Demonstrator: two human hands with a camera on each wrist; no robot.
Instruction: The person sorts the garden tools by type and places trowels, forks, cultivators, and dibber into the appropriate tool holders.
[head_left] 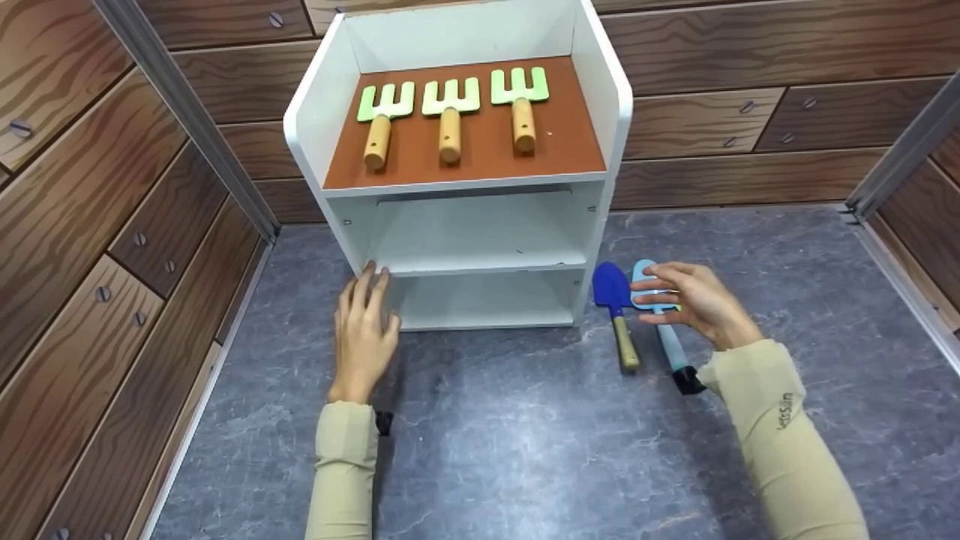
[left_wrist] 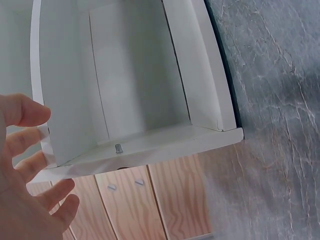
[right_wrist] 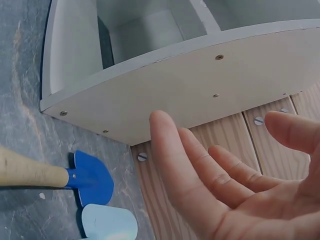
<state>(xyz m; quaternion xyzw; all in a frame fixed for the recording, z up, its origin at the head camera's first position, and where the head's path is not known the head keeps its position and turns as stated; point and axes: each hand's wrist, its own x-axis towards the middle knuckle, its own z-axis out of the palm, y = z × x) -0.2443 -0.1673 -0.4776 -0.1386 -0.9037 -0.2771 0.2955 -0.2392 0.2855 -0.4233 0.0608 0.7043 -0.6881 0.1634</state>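
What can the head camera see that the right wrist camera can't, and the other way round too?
Only the head view shows the three green forks on top and the left hand. Only the right wrist view shows the screws in the outer side of the white shelf. Both show that shelf, the right hand, the dark blue trowel and the light blue tool.

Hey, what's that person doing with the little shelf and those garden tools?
A person has their left hand at the left front edge of the white shelf. Their right hand, holding nothing, is above a light blue tool. That tool and a dark blue trowel lie on the floor. Three green forks lie on top of the shelf.
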